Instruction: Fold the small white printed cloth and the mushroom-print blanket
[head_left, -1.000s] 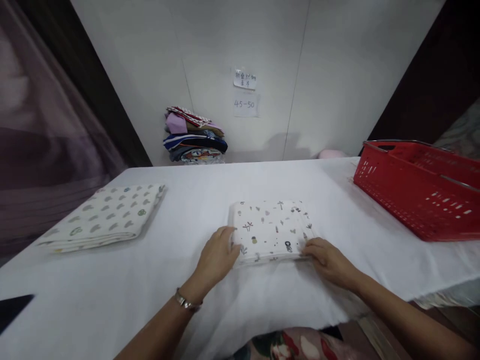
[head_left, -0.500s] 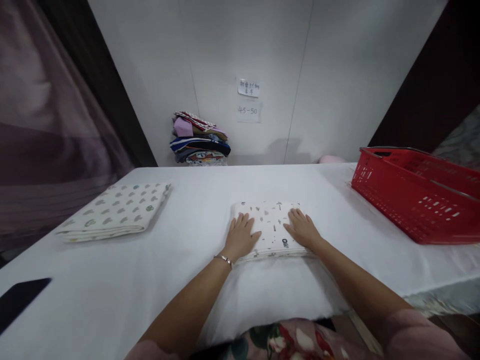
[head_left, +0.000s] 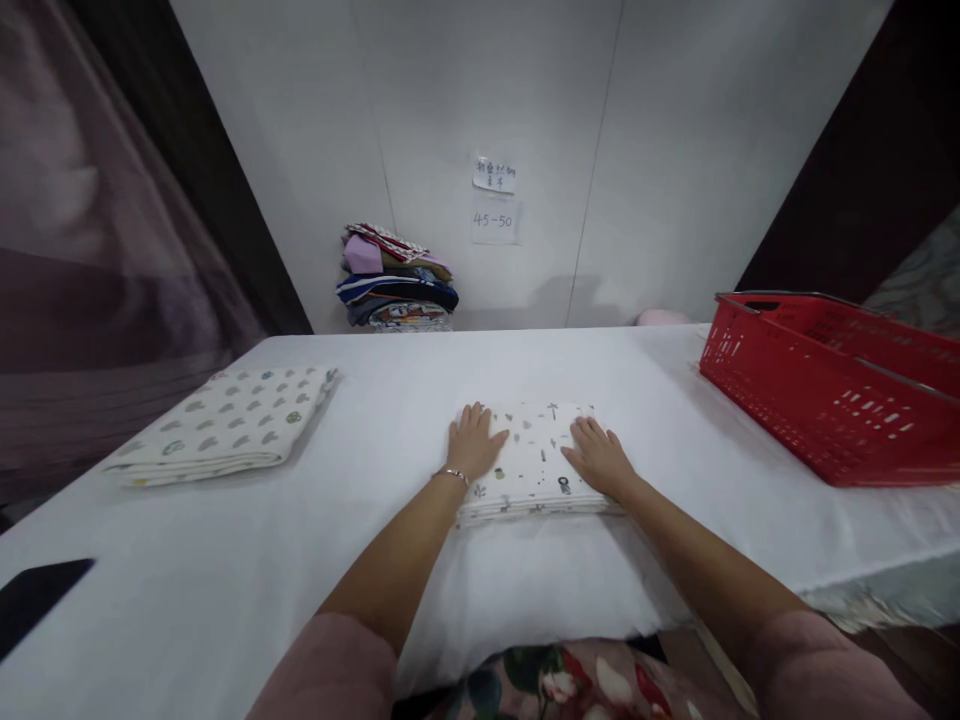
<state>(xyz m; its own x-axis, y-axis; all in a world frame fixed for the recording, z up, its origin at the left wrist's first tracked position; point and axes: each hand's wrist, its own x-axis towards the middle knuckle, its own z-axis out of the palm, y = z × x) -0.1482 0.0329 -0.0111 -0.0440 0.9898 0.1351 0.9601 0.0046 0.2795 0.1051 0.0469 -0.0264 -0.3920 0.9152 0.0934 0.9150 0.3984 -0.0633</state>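
In front of me a folded white cloth [head_left: 531,455] with small grey prints lies flat on the white-covered table [head_left: 390,420]. Its layered edge faces me. My left hand [head_left: 475,444], with a bracelet at the wrist, rests flat on the cloth's left side, fingers spread and pointing away. On the right side of the cloth lies my right hand [head_left: 600,456], also flat with its fingers apart. Neither hand grips anything. Further left sits another folded cloth [head_left: 240,415], white with grey cloud-like prints, apart from both hands.
A red plastic basket [head_left: 810,400] stands on the table at the right. Several folded fabrics form a stack [head_left: 397,285] beyond the far edge, against the wall. A dark flat object [head_left: 41,595] lies at the near left. Paper notes [head_left: 495,200] hang on the wall.
My left hand has slid forward and slightly left along the cloth's left side, showing more of its near-left corner. My right hand has stayed in nearly the same place.
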